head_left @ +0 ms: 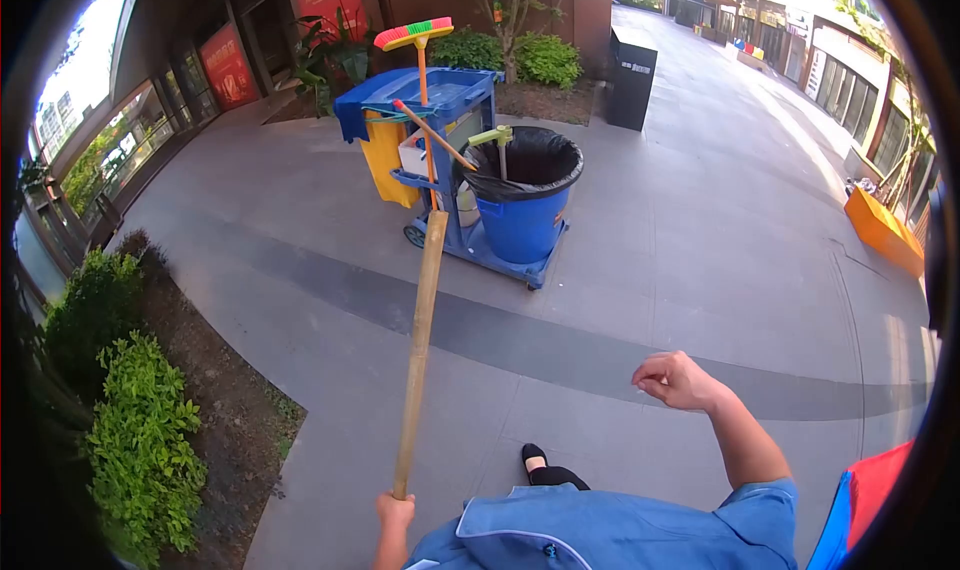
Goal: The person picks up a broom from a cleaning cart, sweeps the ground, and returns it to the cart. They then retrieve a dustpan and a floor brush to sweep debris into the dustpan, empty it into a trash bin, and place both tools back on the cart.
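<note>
I'm gripping wooden pole (420,350) in left hand (395,511), right hand (678,380) hanging curled, empty; aiming pole at cart (470,95), twelve o'clock, tightening grip advisable

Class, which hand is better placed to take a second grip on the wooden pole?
Probably right: the right hand is raised and looks empty, while the left hand grips the near end of the pole.

The red posters (228,65) and the black bin's label (634,68) carry writing too small to read.
</note>
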Available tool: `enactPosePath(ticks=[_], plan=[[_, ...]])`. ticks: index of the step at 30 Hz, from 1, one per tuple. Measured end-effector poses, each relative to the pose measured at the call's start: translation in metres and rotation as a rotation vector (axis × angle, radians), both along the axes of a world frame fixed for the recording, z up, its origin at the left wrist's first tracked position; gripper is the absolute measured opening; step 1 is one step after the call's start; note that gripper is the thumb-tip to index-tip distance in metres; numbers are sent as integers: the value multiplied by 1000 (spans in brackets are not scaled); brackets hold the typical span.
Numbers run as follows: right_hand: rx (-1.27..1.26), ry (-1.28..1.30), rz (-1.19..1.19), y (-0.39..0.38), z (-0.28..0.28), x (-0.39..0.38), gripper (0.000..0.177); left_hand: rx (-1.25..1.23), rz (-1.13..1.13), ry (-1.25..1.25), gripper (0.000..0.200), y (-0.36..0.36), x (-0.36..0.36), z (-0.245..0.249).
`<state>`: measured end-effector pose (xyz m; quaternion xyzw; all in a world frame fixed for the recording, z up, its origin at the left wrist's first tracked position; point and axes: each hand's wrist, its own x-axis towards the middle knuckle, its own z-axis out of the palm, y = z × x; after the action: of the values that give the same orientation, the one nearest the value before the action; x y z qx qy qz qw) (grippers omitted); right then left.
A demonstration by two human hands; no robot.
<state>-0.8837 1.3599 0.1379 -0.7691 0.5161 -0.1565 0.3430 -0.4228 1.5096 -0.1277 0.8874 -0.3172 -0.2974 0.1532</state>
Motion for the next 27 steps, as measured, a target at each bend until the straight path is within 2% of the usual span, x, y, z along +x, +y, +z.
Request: enactPosePath(ticks=[1, 2, 3, 4, 5, 7, 9, 10, 11, 13, 14, 15, 17, 19, 21, 22, 25, 26, 27], plan=[[49, -192, 70, -31, 4, 15, 13, 8, -12, -8, 25, -22, 0, 12], [137, -517, 230, -59, 17, 37, 13, 11, -26, -21, 25, -45, 3, 12], [263, -830, 388, -81, 30, 63, 19, -88, 39, 10, 26, -65, 8, 8], [303, -942, 562, -95, 58, 89, 24, -164, 104, 42, 27, -76, 15, 7], [346, -1062, 843, -114, 74, 114, 34, -124, 84, 36, 27, -89, 18, 13], [456, -1171, 1178, -145, 105, 159, 40, -112, 212, 36, 30, -123, 21, 18], [485, -1246, 1360, -177, 111, 193, 37, -83, 247, 17, 31, -148, 31, 9], [497, -1250, 1370, -186, 116, 206, 37, -58, 242, 12, 31, -154, 41, -4], [459, -1381, 1235, -191, 120, 219, 30, -30, 226, 12, 31, -163, 52, -19], [421, -1497, 1072, -222, 112, 243, 29, 22, 173, 12, 32, -183, 75, -53], [435, -1510, 1168, -242, 102, 256, 31, 31, 146, 7, 32, -193, 87, -70], [374, -1521, 1151, -258, 103, 269, 31, 23, 128, 4, 32, -209, 100, -79], [252, -1540, 1109, -292, 103, 295, 32, -4, 103, 20, 32, -254, 119, -56], [492, -1140, 937, -335, 120, 285, 19, -72, 74, 20, 31, -308, 140, -15], [542, -1142, 631, -363, 114, 271, 9, -188, 87, 3, 30, -359, 176, -30], [416, -1128, 456, -379, 108, 261, 8, -273, 107, -26, 29, -374, 190, -37], [160, -1003, -143, -428, 83, 221, 6, -281, 100, -1, 26, -467, 208, 11], [150, -1002, -152, -445, 72, 204, 6, -294, 79, -18, 26, -499, 208, 27], [103, -816, -353, -459, 59, 186, 6, -298, 68, -14, 26, -528, 210, 34]])
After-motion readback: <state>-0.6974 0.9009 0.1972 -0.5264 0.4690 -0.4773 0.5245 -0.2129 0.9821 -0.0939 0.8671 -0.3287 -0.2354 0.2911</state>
